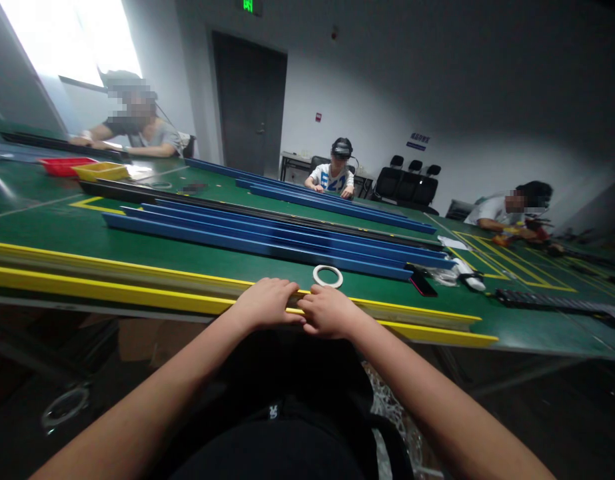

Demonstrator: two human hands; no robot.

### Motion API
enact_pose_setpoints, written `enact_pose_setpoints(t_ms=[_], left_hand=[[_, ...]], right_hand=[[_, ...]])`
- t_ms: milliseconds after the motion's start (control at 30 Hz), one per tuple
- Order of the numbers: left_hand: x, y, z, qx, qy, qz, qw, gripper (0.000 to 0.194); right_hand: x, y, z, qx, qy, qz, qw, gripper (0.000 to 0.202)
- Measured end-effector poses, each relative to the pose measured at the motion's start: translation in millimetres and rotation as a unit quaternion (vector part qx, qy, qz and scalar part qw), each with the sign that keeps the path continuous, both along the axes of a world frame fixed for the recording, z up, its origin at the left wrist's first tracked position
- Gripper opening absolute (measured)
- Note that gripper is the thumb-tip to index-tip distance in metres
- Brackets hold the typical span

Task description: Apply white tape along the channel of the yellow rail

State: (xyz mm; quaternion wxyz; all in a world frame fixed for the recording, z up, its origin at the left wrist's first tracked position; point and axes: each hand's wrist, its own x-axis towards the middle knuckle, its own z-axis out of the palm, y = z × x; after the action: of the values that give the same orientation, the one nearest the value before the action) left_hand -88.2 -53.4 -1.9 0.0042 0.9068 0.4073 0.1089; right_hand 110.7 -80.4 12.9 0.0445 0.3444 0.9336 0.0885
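Observation:
A long yellow channel-shaped bar (112, 287) lies along the near edge of the green table, its two raised flanges running left to right. My left hand (268, 304) is closed over the bar near its middle, fingers on top and thumb along the front side. Close beside it, my right hand (330, 312) curls its fingers over the same bar. The fingertips of both hands nearly meet, and whether anything small lies between them is hidden. Just beyond my right hand, a white tape ring (316, 275) lies flat on the table.
Several blue channel bars (212, 240) and a black bar (117, 192) lie beyond. A red tray (67, 168) and yellow tray (101, 173) stand far left. A phone (424, 283) and a dark ridged strip (552, 302) lie right. Three people sit around the table.

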Motion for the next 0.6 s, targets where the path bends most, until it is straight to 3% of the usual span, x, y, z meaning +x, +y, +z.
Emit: enact_pose_setpoints(t_ms=[600], left_hand=[[1.1,-1.2,2.1,-0.013,-0.001,0.006,1.0,0.065]], right_hand=[[-1.0,1.4,-2.2,0.005,-0.004,-0.006,1.0,0.032]])
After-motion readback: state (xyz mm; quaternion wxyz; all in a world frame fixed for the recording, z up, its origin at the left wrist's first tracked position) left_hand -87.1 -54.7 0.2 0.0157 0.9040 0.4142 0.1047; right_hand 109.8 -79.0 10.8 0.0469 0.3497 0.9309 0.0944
